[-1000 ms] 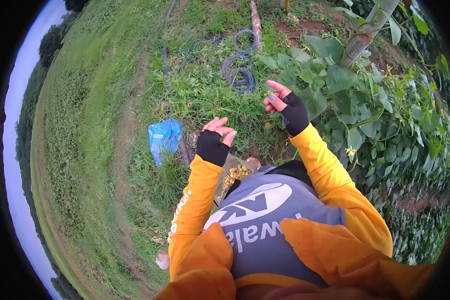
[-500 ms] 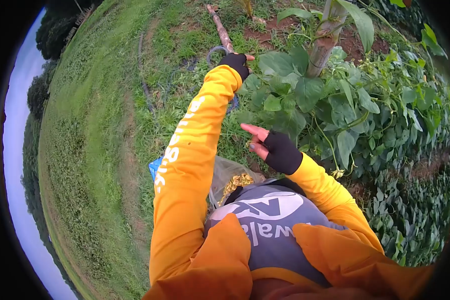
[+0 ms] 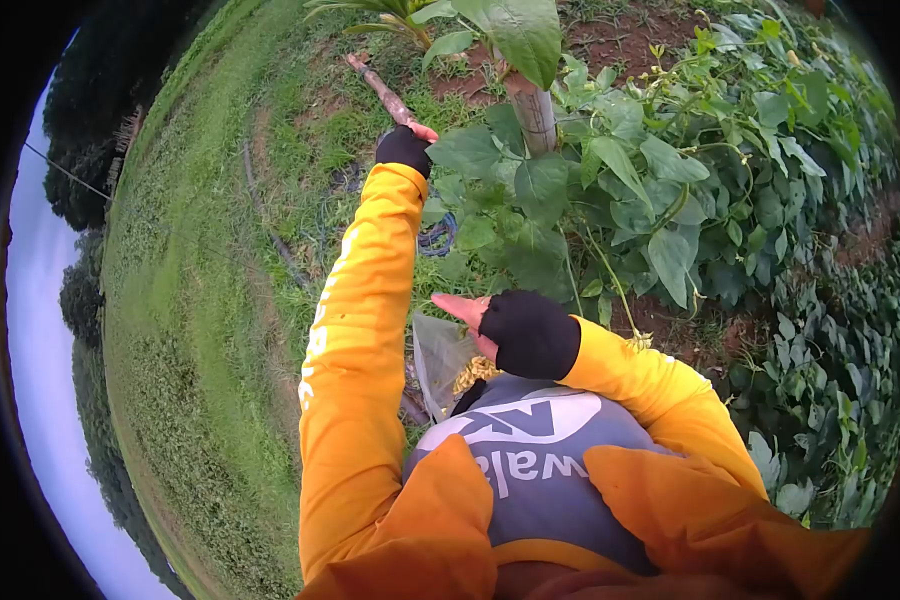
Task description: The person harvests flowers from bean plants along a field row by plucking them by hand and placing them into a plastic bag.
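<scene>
My left hand (image 3: 406, 150), in a black fingerless glove, reaches far forward to the edge of a broad green leaf (image 3: 467, 152). Its fingers look bent together at the leaf; whatever may be between them is hidden. Closer to my body, my right hand (image 3: 515, 330) wears the same kind of glove. Its index finger points out to the left, and I see nothing held in it. Below it, a clear plastic bag (image 3: 435, 355) hangs or rests in front of my waist, with small yellow pieces (image 3: 473, 375) inside.
Leafy vines (image 3: 660, 190) climb around a wooden post (image 3: 532, 115) ahead. A branch (image 3: 378, 88) lies on the grass beyond my left hand. Coiled blue line (image 3: 437, 236) and a dark hose (image 3: 270, 225) lie on the ground. Grass (image 3: 190, 300) stretches away at left.
The view has shifted, so the plants sit further left. My left hand has come up to the leaf, its finger no longer stretched out. My right hand has turned and moved left.
</scene>
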### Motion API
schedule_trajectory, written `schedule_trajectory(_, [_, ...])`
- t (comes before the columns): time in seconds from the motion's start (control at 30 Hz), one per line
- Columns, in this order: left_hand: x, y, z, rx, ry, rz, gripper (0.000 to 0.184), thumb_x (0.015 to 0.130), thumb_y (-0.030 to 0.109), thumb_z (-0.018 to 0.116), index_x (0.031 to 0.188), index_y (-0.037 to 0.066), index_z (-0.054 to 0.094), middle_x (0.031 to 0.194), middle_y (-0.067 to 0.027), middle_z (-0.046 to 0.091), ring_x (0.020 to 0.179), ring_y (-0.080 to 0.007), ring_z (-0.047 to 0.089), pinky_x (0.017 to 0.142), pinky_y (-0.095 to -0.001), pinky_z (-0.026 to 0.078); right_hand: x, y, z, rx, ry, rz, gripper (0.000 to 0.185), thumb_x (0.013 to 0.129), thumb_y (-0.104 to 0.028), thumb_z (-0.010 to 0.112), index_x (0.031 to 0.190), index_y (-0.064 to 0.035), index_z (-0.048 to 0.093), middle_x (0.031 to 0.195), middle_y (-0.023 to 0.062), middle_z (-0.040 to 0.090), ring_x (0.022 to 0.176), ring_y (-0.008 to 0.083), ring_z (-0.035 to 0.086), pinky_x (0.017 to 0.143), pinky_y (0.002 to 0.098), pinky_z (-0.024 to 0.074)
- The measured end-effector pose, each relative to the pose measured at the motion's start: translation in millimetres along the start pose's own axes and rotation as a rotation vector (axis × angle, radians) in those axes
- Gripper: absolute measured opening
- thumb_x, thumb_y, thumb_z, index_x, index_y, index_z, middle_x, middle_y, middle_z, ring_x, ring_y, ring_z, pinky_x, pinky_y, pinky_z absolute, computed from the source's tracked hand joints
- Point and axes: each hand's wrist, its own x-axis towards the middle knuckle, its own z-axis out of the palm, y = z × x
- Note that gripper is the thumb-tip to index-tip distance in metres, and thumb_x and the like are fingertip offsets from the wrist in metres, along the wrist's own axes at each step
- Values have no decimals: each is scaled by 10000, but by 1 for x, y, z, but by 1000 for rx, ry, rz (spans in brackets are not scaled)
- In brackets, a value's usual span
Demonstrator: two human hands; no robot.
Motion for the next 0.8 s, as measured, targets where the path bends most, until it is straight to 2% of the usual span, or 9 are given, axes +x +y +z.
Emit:
schedule_trajectory(0.17, [9,-5,10,-80,137,19,103,741,111,698,819,71,644,716,-37,645,650,-130,594,622,-285,478,-8,-13,2,-99,-48,113,720,671,-17,516,1369,-83,351,817,151,586,696,301,568,622,370,452])
schedule_trajectory(0.23, [7,-2,10,-204,126,3,123,737,85,696,848,71,645,734,-33,643,673,-123,590,642,-281,475,-11,-12,10,-146,67,18,718,638,-4,551,1336,-62,394,694,91,557,637,285,569,569,379,448])
schedule_trajectory(0.33, [-6,10,5,-262,215,79,150,756,40,670,903,57,644,804,-29,635,731,-119,578,706,-261,464,-12,-16,13,-203,67,8,689,660,-11,549,1330,-62,399,703,113,566,640,301,571,573,392,450])
schedule_trajectory(0.47, [-34,13,-16,-407,195,58,182,796,37,641,973,12,606,840,-56,634,741,-121,594,695,-247,475,-9,-24,10,-225,49,74,649,719,-15,507,1352,-67,372,718,99,569,675,275,562,630,365,450])
schedule_trajectory(0.57, [-70,27,-42,-598,187,-41,197,817,37,625,1009,9,587,855,-63,631,748,-133,615,677,-250,496,-5,-25,10,-167,84,39,632,738,-14,498,1354,-72,370,715,106,564,656,276,553,627,359,448])
schedule_trajectory(0.6, [-84,27,-50,-629,184,-51,246,833,24,612,1069,-4,551,919,-99,620,774,-167,628,708,-281,540,-3,-29,10,-174,89,82,605,747,-14,508,1337,-80,396,729,120,569,644,278,553,627,351,449])
schedule_trajectory(0.7, [-145,35,-74,-642,147,-80,214,827,27,622,1029,-15,562,911,-90,619,780,-167,625,704,-280,542,1,-40,9,-118,126,45,579,745,5,525,1309,-83,430,745,125,577,637,279,554,623,353,451])
schedule_trajectory(0.73, [-168,32,-78,-608,153,-95,195,826,32,627,1007,-13,572,895,-82,622,773,-156,623,697,-274,538,2,-49,8,-78,137,72,522,746,30,535,1254,-78,489,757,126,579,640,278,552,613,351,453])
schedule_trajectory(0.8, [-225,27,-88,-495,25,-137,171,808,35,647,964,1,586,848,-60,626,745,-120,607,693,-241,509,7,-53,14,-112,149,-13,499,754,26,525,1240,-84,494,761,118,575,662,285,557,619,362,455])
